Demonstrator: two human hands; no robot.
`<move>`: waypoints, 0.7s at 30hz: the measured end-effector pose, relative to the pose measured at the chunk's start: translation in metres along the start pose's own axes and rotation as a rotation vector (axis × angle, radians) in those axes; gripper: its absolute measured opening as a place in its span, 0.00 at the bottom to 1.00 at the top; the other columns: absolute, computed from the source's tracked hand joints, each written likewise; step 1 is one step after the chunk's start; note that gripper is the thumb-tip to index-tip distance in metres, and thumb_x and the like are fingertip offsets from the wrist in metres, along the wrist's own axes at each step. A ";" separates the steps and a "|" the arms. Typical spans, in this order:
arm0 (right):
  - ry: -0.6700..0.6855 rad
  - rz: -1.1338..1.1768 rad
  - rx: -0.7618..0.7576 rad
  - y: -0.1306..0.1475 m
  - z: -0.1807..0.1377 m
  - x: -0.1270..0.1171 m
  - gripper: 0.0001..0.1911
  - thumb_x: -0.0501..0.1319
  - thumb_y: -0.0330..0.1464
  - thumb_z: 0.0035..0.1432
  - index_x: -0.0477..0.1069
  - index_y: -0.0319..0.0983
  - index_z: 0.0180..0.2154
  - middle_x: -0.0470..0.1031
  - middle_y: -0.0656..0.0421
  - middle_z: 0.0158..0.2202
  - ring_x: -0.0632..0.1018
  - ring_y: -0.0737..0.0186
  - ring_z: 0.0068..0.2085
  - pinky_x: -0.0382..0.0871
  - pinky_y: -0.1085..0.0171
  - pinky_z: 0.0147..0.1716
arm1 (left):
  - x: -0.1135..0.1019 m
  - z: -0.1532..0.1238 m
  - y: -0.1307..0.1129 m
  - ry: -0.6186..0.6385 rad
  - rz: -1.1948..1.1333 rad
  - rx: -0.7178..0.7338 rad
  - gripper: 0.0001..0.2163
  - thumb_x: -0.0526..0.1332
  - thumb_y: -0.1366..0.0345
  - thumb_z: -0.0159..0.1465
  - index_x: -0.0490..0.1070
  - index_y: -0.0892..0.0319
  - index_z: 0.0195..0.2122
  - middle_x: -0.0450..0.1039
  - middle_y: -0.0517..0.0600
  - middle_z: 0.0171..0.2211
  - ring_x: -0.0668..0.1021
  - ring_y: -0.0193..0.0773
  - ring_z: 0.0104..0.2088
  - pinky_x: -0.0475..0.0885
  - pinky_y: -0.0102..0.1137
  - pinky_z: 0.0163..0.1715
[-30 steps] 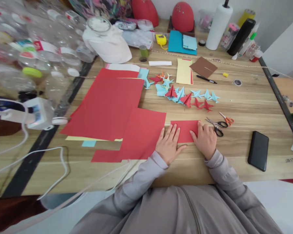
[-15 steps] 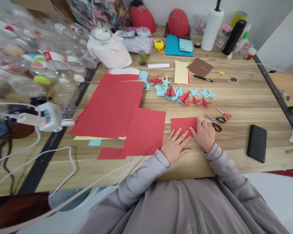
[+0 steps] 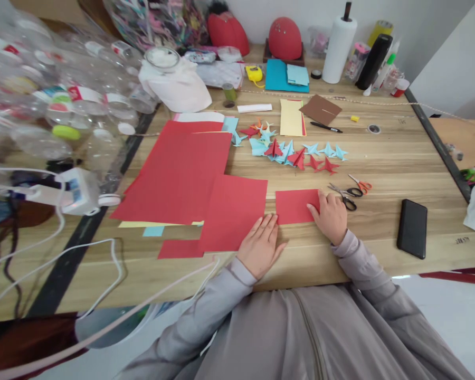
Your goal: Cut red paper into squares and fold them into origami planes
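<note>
A small folded red paper (image 3: 295, 206) lies flat near the table's front edge. My right hand (image 3: 331, 216) rests on its right end, fingers loosely curled and pressing down on the paper. My left hand (image 3: 261, 245) lies flat and open on the wood, fingertips at the lower corner of a larger red sheet (image 3: 233, 211) and just left of the small paper. Both arms wear grey sleeves.
Large red sheets (image 3: 182, 174) lie to the left. Folded red and blue paper stars (image 3: 296, 153) sit behind, with scissors (image 3: 346, 198), orange scissors (image 3: 360, 184), a black phone (image 3: 411, 228), a pen (image 3: 326, 127), a paper towel roll (image 3: 336, 47) and plastic bottles (image 3: 63, 100).
My left hand has slid off the small red paper to the left and now lies on the wood by the larger sheet. My right hand stays on the paper's right end.
</note>
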State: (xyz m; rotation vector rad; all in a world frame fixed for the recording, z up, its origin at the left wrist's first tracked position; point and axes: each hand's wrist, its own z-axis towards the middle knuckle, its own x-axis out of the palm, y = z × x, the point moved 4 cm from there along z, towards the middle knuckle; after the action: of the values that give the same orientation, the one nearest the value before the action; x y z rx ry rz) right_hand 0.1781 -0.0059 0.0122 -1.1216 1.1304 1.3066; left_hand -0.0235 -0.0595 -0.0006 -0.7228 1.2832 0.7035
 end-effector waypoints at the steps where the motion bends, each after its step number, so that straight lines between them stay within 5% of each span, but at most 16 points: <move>1: -0.034 0.014 -0.009 0.001 -0.004 -0.005 0.30 0.50 0.46 0.65 0.62 0.33 0.60 0.71 0.45 0.43 0.70 0.49 0.42 0.58 0.57 0.39 | -0.001 0.005 -0.003 -0.009 -0.001 0.002 0.26 0.50 0.56 0.67 0.67 0.74 0.57 0.61 0.65 0.62 0.66 0.53 0.62 0.60 0.44 0.62; 4: -0.108 0.065 -0.155 0.012 -0.023 -0.018 0.21 0.51 0.39 0.66 0.67 0.38 0.56 0.69 0.47 0.53 0.67 0.49 0.50 0.57 0.55 0.46 | 0.000 0.019 -0.016 -0.003 -0.046 0.038 0.27 0.51 0.56 0.67 0.63 0.74 0.60 0.59 0.65 0.63 0.63 0.52 0.64 0.60 0.43 0.62; 7: -0.011 0.128 -0.338 0.027 -0.043 -0.014 0.16 0.53 0.36 0.66 0.72 0.38 0.51 0.72 0.50 0.52 0.68 0.52 0.51 0.57 0.56 0.49 | 0.010 0.028 -0.027 0.036 -0.090 0.022 0.29 0.52 0.54 0.67 0.60 0.73 0.62 0.57 0.64 0.64 0.62 0.52 0.64 0.62 0.43 0.61; 13: -0.013 0.112 -0.346 0.030 -0.055 -0.001 0.14 0.56 0.33 0.64 0.74 0.38 0.49 0.74 0.51 0.52 0.69 0.54 0.51 0.57 0.55 0.51 | 0.023 0.027 -0.037 0.071 -0.092 -0.034 0.30 0.51 0.51 0.67 0.60 0.69 0.63 0.57 0.62 0.65 0.59 0.54 0.66 0.60 0.45 0.62; 21: -0.070 0.098 -0.280 -0.022 -0.055 -0.013 0.11 0.56 0.31 0.64 0.77 0.40 0.42 0.77 0.54 0.50 0.71 0.56 0.49 0.56 0.55 0.51 | 0.017 0.010 -0.012 -0.012 -0.111 -0.039 0.22 0.51 0.60 0.68 0.67 0.68 0.58 0.63 0.61 0.62 0.64 0.50 0.63 0.64 0.42 0.60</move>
State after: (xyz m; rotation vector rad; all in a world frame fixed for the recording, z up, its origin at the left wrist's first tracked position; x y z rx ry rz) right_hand 0.2021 -0.0618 0.0176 -1.2234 0.9821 1.6053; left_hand -0.0057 -0.0578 -0.0155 -0.8137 1.2114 0.6436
